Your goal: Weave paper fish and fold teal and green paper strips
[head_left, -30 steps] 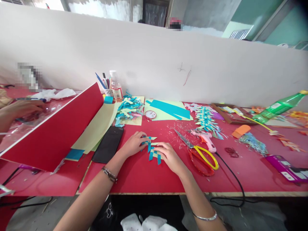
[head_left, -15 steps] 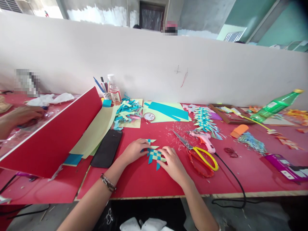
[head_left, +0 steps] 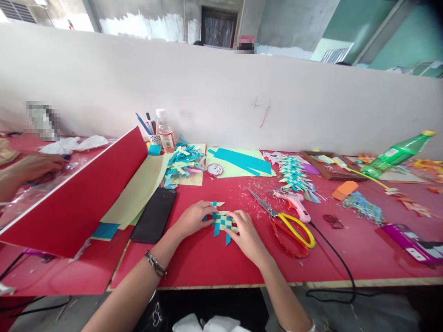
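A small woven piece of blue and pale-yellow paper strips [head_left: 222, 221] lies on the red tabletop, its pointed strip ends sticking out. My left hand [head_left: 196, 218] has its fingertips closed on the left side of this weave. At its right edge, my right hand [head_left: 245, 234] pinches it between thumb and fingers. Scissors [head_left: 282, 221] with yellow and red handles rest to the right of my right hand. Beyond them lies a pink glue gun [head_left: 295, 203]. A black phone [head_left: 154, 216] is left of my left hand.
A red board [head_left: 79, 198] stands as a divider on the left; another person's hand [head_left: 41, 168] is behind it. Farther back are a pile of paper strips [head_left: 185, 161], a finished-looking woven paper piece [head_left: 294, 173], a tilted green bottle [head_left: 398, 154] and a purple box [head_left: 411, 242].
Both hands keep hold of the woven paper piece in nearly the same place. The whole view has shifted very slightly.
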`<action>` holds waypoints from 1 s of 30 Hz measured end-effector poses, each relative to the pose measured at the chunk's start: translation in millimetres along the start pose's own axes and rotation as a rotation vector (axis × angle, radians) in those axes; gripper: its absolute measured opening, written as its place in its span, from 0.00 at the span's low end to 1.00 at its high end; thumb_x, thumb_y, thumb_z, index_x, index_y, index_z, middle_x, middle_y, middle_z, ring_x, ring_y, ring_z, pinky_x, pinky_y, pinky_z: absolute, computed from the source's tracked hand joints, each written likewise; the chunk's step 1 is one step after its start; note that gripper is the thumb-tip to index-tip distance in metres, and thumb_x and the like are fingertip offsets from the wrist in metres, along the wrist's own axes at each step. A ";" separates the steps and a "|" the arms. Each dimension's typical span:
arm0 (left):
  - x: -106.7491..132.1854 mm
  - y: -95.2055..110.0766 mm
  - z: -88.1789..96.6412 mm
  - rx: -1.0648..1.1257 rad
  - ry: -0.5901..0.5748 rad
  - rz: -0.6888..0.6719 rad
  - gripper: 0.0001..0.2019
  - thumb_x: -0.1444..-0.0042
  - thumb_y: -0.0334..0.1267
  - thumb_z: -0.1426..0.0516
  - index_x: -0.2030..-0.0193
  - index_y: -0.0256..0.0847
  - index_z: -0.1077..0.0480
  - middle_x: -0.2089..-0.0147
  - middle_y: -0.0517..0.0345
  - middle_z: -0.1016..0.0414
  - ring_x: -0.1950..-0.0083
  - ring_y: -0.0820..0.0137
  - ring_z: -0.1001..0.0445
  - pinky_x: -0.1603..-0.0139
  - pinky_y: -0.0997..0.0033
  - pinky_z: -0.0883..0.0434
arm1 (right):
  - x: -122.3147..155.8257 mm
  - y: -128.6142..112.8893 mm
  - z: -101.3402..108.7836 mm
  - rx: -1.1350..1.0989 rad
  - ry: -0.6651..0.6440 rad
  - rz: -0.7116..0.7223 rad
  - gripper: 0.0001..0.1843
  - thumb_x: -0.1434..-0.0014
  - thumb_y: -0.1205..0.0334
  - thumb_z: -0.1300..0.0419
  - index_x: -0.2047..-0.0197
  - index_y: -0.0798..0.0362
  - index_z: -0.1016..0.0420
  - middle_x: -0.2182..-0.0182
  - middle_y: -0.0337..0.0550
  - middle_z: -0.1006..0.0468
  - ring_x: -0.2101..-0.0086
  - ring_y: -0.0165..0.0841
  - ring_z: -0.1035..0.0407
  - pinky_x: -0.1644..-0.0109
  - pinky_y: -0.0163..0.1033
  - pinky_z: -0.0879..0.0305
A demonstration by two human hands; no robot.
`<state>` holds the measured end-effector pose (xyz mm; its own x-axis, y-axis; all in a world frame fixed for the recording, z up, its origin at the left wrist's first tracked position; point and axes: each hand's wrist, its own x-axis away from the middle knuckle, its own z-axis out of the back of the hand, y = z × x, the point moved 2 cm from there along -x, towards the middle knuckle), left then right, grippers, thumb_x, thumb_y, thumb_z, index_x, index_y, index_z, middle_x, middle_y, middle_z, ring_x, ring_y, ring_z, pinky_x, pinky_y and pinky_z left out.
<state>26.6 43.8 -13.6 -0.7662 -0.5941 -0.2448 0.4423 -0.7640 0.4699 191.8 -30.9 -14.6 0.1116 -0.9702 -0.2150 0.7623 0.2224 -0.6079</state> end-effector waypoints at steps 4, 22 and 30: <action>0.9 -1.1 1.7 0.000 0.032 0.015 0.15 0.50 0.34 0.45 0.54 0.42 0.35 0.55 0.53 0.34 0.53 0.66 0.36 0.54 0.68 0.37 | -2.9 3.9 1.3 -0.070 -0.054 -0.089 0.15 0.48 0.61 0.45 0.55 0.50 0.37 0.61 0.44 0.31 0.58 0.37 0.37 0.56 0.44 0.39; 6.3 -17.9 7.1 -0.089 0.224 0.351 0.15 0.43 0.42 0.55 0.56 0.37 0.33 0.60 0.50 0.32 0.57 0.65 0.34 0.55 0.65 0.36 | -77.2 3.6 -13.4 -0.038 -0.143 0.022 0.10 0.49 0.65 0.47 0.61 0.55 0.33 0.62 0.49 0.32 0.59 0.38 0.36 0.57 0.44 0.40; 5.5 -18.9 0.3 -0.091 0.138 0.264 0.15 0.50 0.41 0.46 0.56 0.38 0.34 0.59 0.51 0.35 0.57 0.63 0.36 0.57 0.63 0.37 | -75.2 -7.5 -18.5 -0.013 -0.222 0.127 0.13 0.50 0.66 0.44 0.59 0.54 0.33 0.61 0.46 0.34 0.59 0.35 0.38 0.55 0.41 0.42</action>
<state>13.9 55.0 -23.6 -0.5518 -0.7987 -0.2400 0.6622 -0.5945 0.4561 165.9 42.2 -8.0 0.3446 -0.9313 -0.1181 0.7250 0.3440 -0.5966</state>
